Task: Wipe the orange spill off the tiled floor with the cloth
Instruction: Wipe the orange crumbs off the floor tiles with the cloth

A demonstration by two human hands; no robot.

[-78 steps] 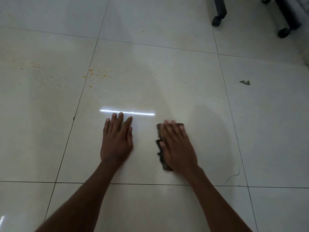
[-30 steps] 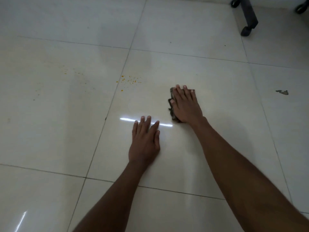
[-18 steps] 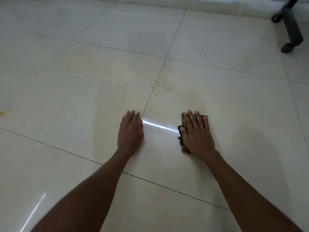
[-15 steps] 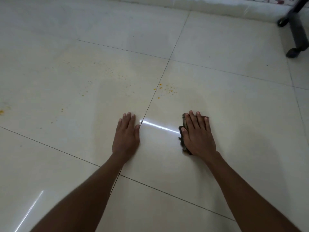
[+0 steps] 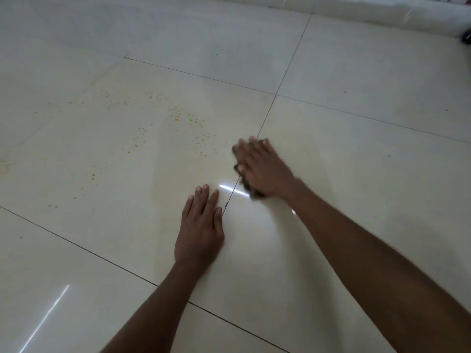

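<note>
On tiled floor (image 5: pixel 356 72), head view: right hand (image 5: pixel 262 169), fingers straight, blurred, pressed flat on dark cloth (image 5: pixel 248 188) across a grout line. Left hand (image 5: pixel 200 230) flat on tile, fingers extended, holding nothing. Orange spill (image 5: pixel 188 118) as scattered specks just left of cloth, apart from it.

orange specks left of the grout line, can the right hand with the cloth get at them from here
Probably yes: the right hand presses the cloth beside the nearest orange specks, with only bare tile between.
</note>
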